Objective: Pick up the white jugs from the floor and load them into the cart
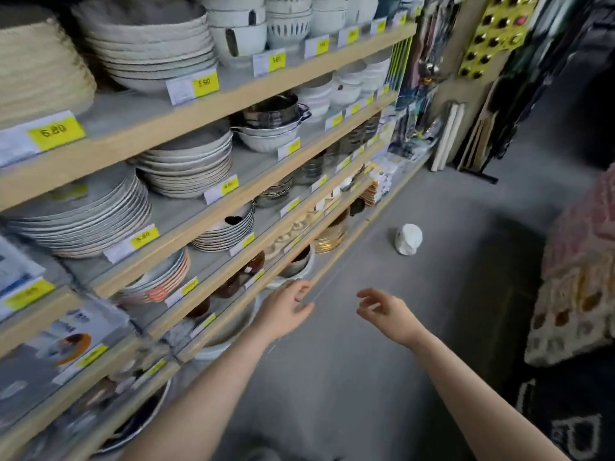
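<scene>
White jug lies beyond right hand.

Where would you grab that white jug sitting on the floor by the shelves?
The white jug stands alone on the bare floor, apart from the bottom shelf. It is too small and blurred to show a handle, so I'd guess: come down from above and from the aisle side, and wrap the grip round its rounded body. Both the left hand and the right hand are empty.

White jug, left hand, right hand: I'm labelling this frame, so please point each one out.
white jug point(408, 239): head view, middle of its body, on the floor.
left hand point(286, 309): head view, back of the hand.
right hand point(387, 311): head view, back of the hand.
</scene>
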The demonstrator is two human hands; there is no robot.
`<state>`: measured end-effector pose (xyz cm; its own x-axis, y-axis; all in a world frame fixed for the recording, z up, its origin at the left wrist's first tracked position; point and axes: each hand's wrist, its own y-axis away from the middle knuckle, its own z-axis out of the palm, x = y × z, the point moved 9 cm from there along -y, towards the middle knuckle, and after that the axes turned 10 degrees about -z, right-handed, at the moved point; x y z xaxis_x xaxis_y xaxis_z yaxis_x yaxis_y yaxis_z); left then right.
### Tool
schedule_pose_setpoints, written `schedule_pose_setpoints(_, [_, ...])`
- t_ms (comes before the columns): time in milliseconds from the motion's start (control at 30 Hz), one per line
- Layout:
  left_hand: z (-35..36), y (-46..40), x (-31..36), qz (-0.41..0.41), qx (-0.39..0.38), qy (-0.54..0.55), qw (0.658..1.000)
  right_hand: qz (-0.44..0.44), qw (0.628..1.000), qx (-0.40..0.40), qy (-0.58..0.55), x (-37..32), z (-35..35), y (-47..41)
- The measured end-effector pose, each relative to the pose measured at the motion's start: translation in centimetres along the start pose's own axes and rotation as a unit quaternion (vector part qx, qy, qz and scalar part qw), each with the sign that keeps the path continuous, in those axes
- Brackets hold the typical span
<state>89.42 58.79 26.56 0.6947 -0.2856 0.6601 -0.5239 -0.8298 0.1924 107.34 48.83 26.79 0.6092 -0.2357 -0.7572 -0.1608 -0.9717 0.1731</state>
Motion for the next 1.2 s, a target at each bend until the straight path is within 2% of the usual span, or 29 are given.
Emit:
schedule_pose_setpoints(200, [3.9, -9.0, 3.1, -0.015, -0.009, -0.03, 0.999, 0.008, 0.999, -0.039, 0.01, 6.9, -6.1, -7.7])
schedule_pose_setpoints(400, [5.6, -20.4, 5.3, -0.032, -0.008, -0.012, 0.999, 0.016, 0.998, -0.058, 0.023, 12.4, -11.5, -17.4])
schedule_pose_setpoints(800, [8.9, -40.8, 15.3, -0.031, 0.002, -0.009, 0.999, 0.026, 0.996, -0.08, 0.038, 22.1, -26.2, -31.8])
schedule_pose_setpoints(967, [14.2, -45.9, 18.3, -0.088, 0.041, 0.02, 0.995, 0.004, 0.991, -0.118, 0.057, 29.2, -32.6, -36.3])
schedule_pose_setpoints(1200, [21.5, -50.7, 23.0, -0.168, 0.083, 0.073, 0.98, 0.029, 0.985, -0.164, 0.049, 39.2, -41.4, -41.6])
